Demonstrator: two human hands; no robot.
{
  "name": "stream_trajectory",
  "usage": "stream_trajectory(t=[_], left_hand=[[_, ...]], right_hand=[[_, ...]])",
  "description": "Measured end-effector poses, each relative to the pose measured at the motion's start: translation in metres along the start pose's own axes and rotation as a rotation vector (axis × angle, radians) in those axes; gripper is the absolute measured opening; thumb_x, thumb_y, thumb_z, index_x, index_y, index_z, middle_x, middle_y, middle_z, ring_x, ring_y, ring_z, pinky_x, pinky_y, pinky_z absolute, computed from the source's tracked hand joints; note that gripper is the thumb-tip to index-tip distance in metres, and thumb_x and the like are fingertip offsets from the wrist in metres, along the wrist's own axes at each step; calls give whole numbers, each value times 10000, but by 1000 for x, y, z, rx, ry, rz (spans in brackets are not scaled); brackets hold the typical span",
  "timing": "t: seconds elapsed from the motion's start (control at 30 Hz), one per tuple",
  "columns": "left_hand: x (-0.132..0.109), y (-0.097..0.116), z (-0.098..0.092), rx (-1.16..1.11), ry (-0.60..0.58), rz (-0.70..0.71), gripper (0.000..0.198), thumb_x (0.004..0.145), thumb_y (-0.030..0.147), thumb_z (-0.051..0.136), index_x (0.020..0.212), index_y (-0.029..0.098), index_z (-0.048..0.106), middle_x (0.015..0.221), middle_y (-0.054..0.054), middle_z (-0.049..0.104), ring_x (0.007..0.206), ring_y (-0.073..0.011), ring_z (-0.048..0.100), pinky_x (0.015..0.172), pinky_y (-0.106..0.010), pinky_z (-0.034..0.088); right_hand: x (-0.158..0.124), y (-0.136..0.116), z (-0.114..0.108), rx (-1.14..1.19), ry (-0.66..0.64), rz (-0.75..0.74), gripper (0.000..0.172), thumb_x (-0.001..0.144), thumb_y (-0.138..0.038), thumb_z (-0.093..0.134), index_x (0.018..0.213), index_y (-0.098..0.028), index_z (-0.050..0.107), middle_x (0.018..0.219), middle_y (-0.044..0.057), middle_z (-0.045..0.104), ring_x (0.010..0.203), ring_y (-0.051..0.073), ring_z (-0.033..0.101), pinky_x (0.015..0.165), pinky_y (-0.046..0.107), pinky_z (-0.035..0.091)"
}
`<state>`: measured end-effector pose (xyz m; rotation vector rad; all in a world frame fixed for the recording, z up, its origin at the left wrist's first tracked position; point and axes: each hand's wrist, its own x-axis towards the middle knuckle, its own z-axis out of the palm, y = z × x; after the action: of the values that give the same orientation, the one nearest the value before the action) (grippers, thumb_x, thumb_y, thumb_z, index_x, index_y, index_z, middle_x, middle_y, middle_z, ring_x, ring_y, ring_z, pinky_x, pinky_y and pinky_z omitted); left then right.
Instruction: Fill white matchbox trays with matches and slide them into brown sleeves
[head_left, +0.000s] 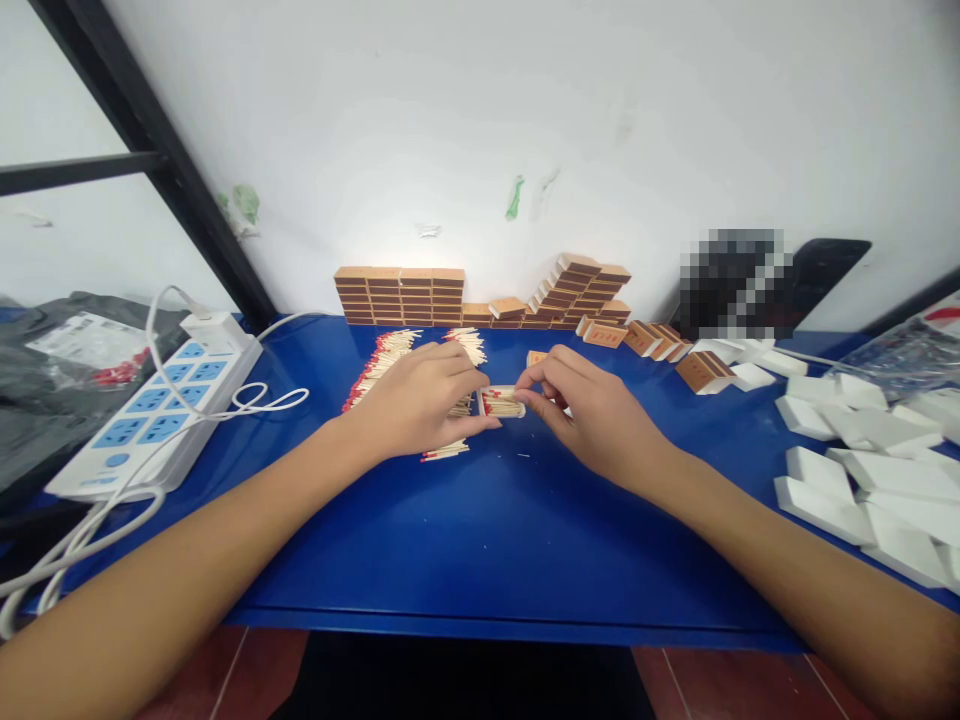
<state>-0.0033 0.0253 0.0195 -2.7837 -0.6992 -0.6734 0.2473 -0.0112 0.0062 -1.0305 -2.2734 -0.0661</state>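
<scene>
Bare forearms come in from the lower left and lower right corners of the frame and meet just above its centre. The left hand (420, 400) is curled, its fingers (459, 378) and thumb pinched on the left end of a small white cardboard tray of red-tipped wooden matches (502, 402). The right hand (592, 412) closes its fingers (545, 385) on the opposite end. The tray sits low over the blue surface (480, 540), between the two hands; whether it touches the surface I cannot tell.

It looks very light and thin-walled, likely to buckle if squeezed across the open top, and the sticks lie loose inside, so a tilt would spill them. The short ends, where the walls are stiffest, seem the safest hold, with the tray kept level.

Just behind and under the left hand lies a loose heap of red-tipped matches (386, 362). Beyond, along the white wall at upper centre, stands a stacked row of brown closed matchboxes (399, 295), with more tumbled to the right. A scatter of empty white cardboard trays (862, 470) fills the right edge. At the left sits a white power strip with blue sockets (161, 400), its cord looping across the surface.
</scene>
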Motion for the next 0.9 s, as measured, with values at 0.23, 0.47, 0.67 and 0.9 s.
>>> stream_trajectory(t=[0.23, 0.47, 0.67, 0.9], left_hand=[[0, 1, 0, -9, 7, 13, 350, 973, 481, 687, 1029, 140, 742, 904, -94, 715, 883, -242, 660, 818, -370, 514], [-1, 1, 0, 2, 11, 11, 353, 968, 479, 692, 1023, 133, 741, 910, -96, 712, 890, -247, 654, 813, -377, 518], [-1, 3, 0, -16, 21, 20, 357, 986, 490, 665, 1008, 141, 737, 918, -95, 719, 891, -241, 656, 820, -377, 512], [0, 3, -1, -25, 24, 10, 363, 997, 497, 645, 1027, 145, 728, 903, -90, 717, 880, -235, 654, 819, -374, 514]], right_hand=[[0, 1, 1, 3, -2, 11, 82, 1053, -240, 568, 1008, -195, 621, 919, 31, 594, 729, 155, 554, 643, 284, 456], [-1, -1, 1, -5, -26, 29, 81, 1051, -242, 570, 1014, -193, 623, 925, 32, 597, 718, 150, 557, 637, 284, 456], [-2, -2, 2, 4, -27, 15, 78, 1050, -236, 568, 1010, -194, 621, 925, 35, 608, 712, 151, 557, 628, 282, 444], [-1, -4, 2, 9, -42, 18, 57, 1043, -248, 569, 1048, -207, 608, 948, 45, 619, 722, 159, 567, 638, 286, 445]])
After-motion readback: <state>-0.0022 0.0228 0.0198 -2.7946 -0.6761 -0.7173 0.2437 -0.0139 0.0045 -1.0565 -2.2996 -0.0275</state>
